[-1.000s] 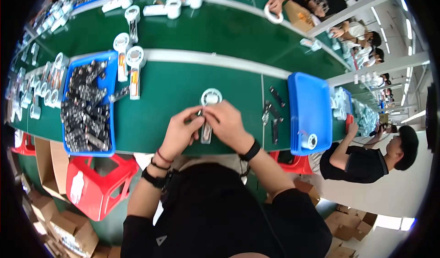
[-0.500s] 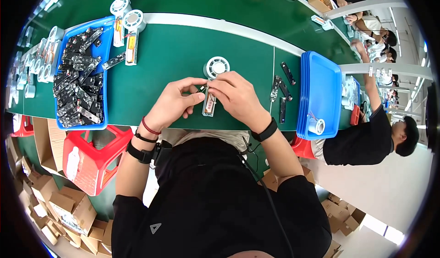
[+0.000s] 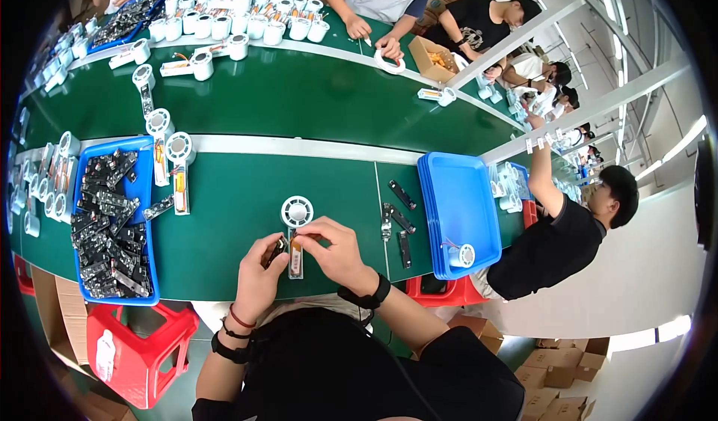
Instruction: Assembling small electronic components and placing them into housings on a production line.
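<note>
A white handheld fan (image 3: 297,211) lies on the green table in front of me, its round head pointing away. Its handle (image 3: 296,265) is an open shell with a labelled battery inside. My left hand (image 3: 258,275) is closed, pinching a small dark circuit board (image 3: 278,250) just left of the handle. The fingers partly hide that board. My right hand (image 3: 334,250) is closed too, thumb and forefinger pressed together at the top of the handle, just below the fan head. What lies between those fingertips is too small to make out.
A blue tray (image 3: 153,271) heaped with circuit boards stands left, beside open fans (image 3: 179,149). Several dark boards (image 3: 404,249) lie to the right, near stacked blue trays (image 3: 479,219). Co-workers (image 3: 557,230) sit right and across the table. A red stool (image 3: 138,357) stands below left.
My view has tilted up, showing more of the far table. My left hand has drawn slightly left of the handle with the board; my right hand stays at the handle's top.
</note>
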`<action>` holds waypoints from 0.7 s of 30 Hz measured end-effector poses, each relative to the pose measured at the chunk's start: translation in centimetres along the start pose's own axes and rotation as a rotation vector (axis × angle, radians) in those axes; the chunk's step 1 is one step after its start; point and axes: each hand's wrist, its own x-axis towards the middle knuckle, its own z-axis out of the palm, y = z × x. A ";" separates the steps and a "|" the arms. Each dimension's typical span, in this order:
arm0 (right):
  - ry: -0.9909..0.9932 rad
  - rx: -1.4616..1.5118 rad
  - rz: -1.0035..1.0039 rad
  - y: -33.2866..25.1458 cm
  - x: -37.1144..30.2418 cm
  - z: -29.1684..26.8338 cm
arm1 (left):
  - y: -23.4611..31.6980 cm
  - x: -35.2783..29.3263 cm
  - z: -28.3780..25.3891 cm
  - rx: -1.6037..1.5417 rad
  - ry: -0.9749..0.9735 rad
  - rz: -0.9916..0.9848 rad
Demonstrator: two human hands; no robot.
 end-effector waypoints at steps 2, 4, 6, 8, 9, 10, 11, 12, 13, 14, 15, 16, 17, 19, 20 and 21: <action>-0.034 -0.005 -0.032 0.2 0.6 0.0 | 0.8 -0.4 0.2 0.121 0.016 0.040; -0.063 0.007 -0.026 0.4 0.9 0.2 | 1.6 -0.5 0.4 0.364 0.028 0.117; -0.078 -0.021 -0.054 0.5 1.4 0.4 | 2.1 0.1 0.3 0.438 0.041 0.155; -0.094 0.048 0.114 -0.1 1.4 0.2 | 2.5 0.4 0.2 0.515 0.048 0.165; -0.099 0.126 0.290 -0.5 1.6 -0.2 | 2.7 0.8 0.2 0.488 0.039 0.207; -0.114 0.141 0.325 -0.3 1.8 -0.6 | 2.8 1.2 0.1 0.459 0.021 0.252; -0.119 0.156 0.314 0.2 2.1 -0.9 | 2.9 1.4 -0.2 0.470 0.022 0.215; -0.120 0.169 0.301 0.5 2.0 -0.8 | 3.1 1.5 -0.6 0.455 0.009 0.235; -0.123 0.178 0.318 0.7 2.2 -0.9 | 3.1 2.0 -0.6 0.435 -0.007 0.271; -0.145 0.157 0.254 0.6 2.5 -1.0 | 3.0 2.1 -0.7 0.439 -0.010 0.256; -0.166 0.135 0.186 0.4 2.6 -1.0 | 2.9 2.3 -0.7 0.395 -0.033 0.207; -0.181 0.112 0.116 0.4 2.6 -1.1 | 2.8 2.3 -0.8 0.351 -0.059 0.162; -0.176 0.117 0.121 0.5 2.5 -1.2 | 2.8 2.3 -0.8 0.308 -0.084 0.119; -0.183 0.135 0.105 0.7 2.4 -1.3 | 2.7 2.1 -0.7 0.288 -0.108 0.099; -0.186 0.144 0.095 0.7 2.4 -1.4 | 2.7 2.1 -0.7 0.264 -0.127 0.083; -0.182 0.147 0.097 0.6 2.3 -1.5 | 2.7 2.0 -0.7 0.239 -0.144 0.066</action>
